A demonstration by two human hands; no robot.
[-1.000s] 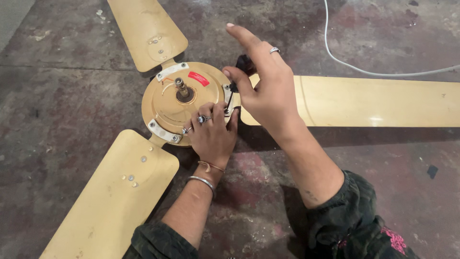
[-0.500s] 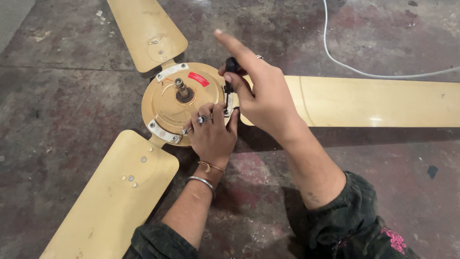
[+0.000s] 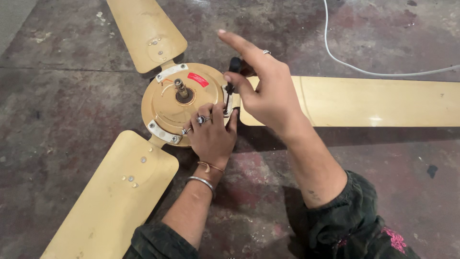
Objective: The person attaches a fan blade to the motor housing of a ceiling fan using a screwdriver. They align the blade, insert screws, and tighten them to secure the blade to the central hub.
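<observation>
- The right hand (image 3: 270,93) comes in from the lower right, wrist bent, forefinger stretched out straight, thumb and the other fingers pinched round a black screwdriver (image 3: 233,72).
- The screwdriver stands nearly upright, its tip down at the bracket (image 3: 228,101) on the hub's right edge; the tip itself is hidden, probably on a screw.
- The left hand (image 3: 211,132) lies flat, fingers spread over the near rim of the hub (image 3: 179,103), pressing, gripping nothing.
- The fan lies on the concrete floor (image 3: 57,96), three blades (image 3: 364,101) fanning out.
- Bare floor lies left and right of the arms; a white cable (image 3: 364,72) curves beyond the right blade, well apart from the hands.
</observation>
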